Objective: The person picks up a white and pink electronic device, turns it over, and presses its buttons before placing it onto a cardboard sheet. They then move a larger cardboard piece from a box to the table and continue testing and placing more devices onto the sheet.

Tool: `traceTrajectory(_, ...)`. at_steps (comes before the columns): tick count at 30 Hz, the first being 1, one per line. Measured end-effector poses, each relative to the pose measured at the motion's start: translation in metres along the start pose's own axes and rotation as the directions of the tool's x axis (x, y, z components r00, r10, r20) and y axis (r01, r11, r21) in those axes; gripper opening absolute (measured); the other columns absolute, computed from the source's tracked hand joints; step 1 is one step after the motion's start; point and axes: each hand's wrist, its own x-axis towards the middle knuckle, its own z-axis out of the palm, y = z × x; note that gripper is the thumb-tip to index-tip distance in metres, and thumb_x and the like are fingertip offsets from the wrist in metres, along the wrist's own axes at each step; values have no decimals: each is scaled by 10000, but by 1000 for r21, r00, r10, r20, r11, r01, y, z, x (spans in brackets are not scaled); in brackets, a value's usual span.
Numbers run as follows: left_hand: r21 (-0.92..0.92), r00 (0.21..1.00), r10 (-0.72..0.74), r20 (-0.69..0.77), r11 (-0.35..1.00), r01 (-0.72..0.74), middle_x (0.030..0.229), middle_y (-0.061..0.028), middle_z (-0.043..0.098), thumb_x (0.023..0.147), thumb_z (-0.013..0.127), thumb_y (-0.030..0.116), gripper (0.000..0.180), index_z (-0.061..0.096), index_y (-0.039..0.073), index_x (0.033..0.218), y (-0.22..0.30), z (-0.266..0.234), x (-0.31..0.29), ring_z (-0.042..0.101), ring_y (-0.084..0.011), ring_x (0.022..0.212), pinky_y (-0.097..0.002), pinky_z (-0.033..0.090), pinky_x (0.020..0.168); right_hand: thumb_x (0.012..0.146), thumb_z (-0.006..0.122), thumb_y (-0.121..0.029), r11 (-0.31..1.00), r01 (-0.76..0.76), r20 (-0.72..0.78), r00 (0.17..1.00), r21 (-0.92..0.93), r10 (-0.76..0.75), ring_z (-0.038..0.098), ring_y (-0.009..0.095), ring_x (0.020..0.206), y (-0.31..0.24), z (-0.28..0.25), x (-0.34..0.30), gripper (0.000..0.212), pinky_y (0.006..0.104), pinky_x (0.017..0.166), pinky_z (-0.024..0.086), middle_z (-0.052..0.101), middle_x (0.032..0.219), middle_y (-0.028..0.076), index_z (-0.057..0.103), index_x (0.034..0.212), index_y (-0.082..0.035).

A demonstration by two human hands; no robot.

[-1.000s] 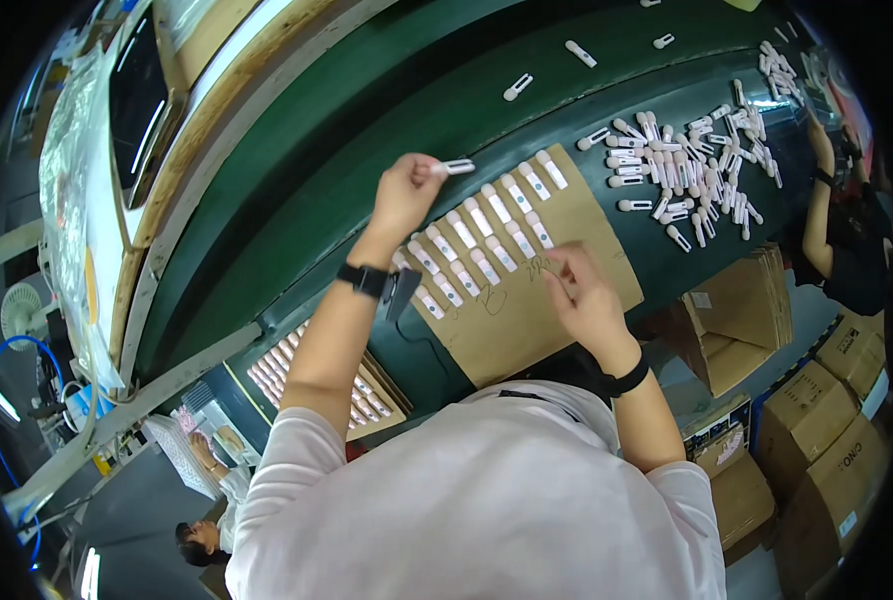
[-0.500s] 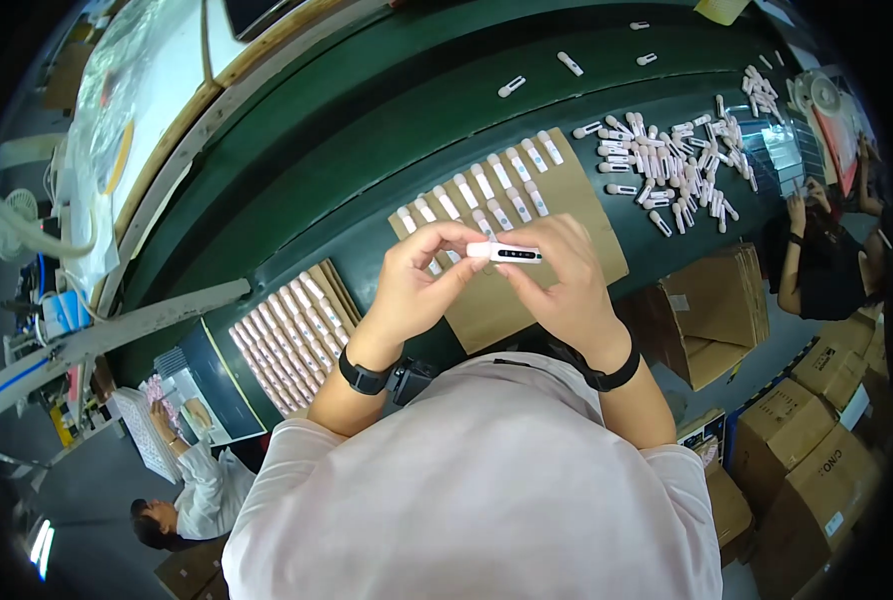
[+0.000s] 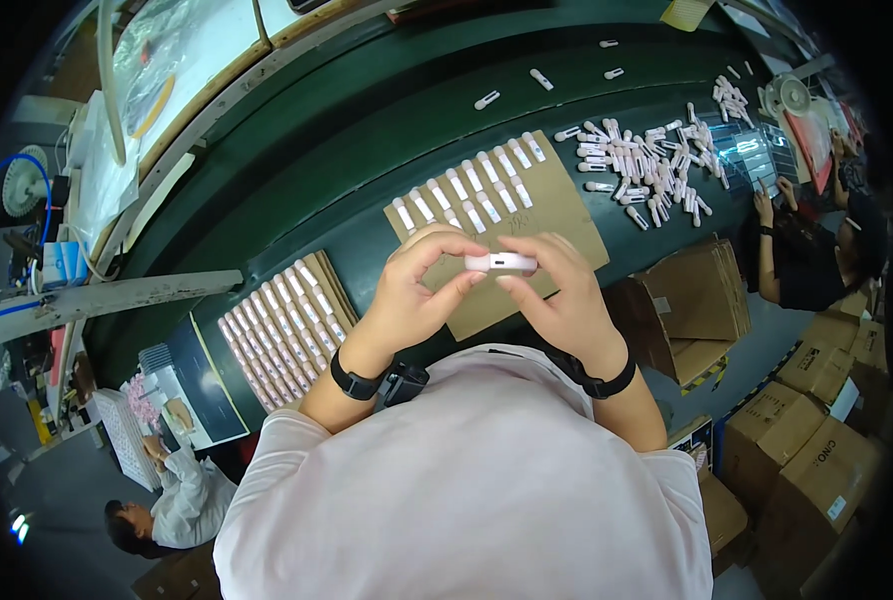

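Between both hands I hold a small pinkish-white stick-shaped device (image 3: pixel 509 262), lying level above a brown cardboard sheet (image 3: pixel 567 215). My left hand (image 3: pixel 422 285) pinches its rounded pink end between thumb and fingertips. At the other end my right hand (image 3: pixel 567 295) grips it the same way. A narrow side with a small dark slot faces up. Beyond my hands, similar devices (image 3: pixel 459 185) lie in two slanted rows on the cardboard, the nearer row partly hidden by my fingers.
At left, a cardboard stack (image 3: pixel 339 290) carries a dense block of lined-up devices (image 3: pixel 282 325). A loose pile of devices (image 3: pixel 657 165) covers the green bench at right. An open carton (image 3: pixel 702 310) stands below the right edge. Two co-workers sit at the far left and right.
The device has been rolled in my fingers: its dark panel faced up before, now a narrow slotted side does. The whole view has shifted slightly; both hands keep their hold.
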Motion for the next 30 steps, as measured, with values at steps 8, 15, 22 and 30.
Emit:
traceTrajectory(8,-3,986,-165,3,986,165,952,-97,664,806,721,35,180,660,28,975,9,13,0,637,-231,899,-321,496,801,780,705,-41,985,117,91,990,-130,-106,572,260,830,15,-15,-4,247,335,735,444,640,934,80,638,1018,-36)
traceTrajectory(15,181,987,-141,73,975,126,951,-121,659,822,702,62,203,649,22,1014,-27,33,12,643,-260,908,-339,507,817,792,661,-49,964,-224,312,914,-144,259,604,247,752,53,-24,7,165,334,676,477,639,868,110,617,950,-21)
traceTrajectory(22,311,936,-313,-164,884,350,994,-135,657,830,674,43,214,641,1,1037,-70,35,7,645,-249,897,-325,514,797,798,667,-138,854,-369,147,883,-367,445,654,305,717,204,-20,39,202,383,646,515,653,791,154,590,933,-10)
traceTrajectory(30,280,791,-506,-344,749,600,951,-122,678,852,659,92,198,646,-8,1022,-102,26,20,662,-213,849,-308,519,742,821,641,-183,726,-368,161,823,-581,545,646,381,813,275,5,66,221,461,707,516,655,838,203,570,920,1)
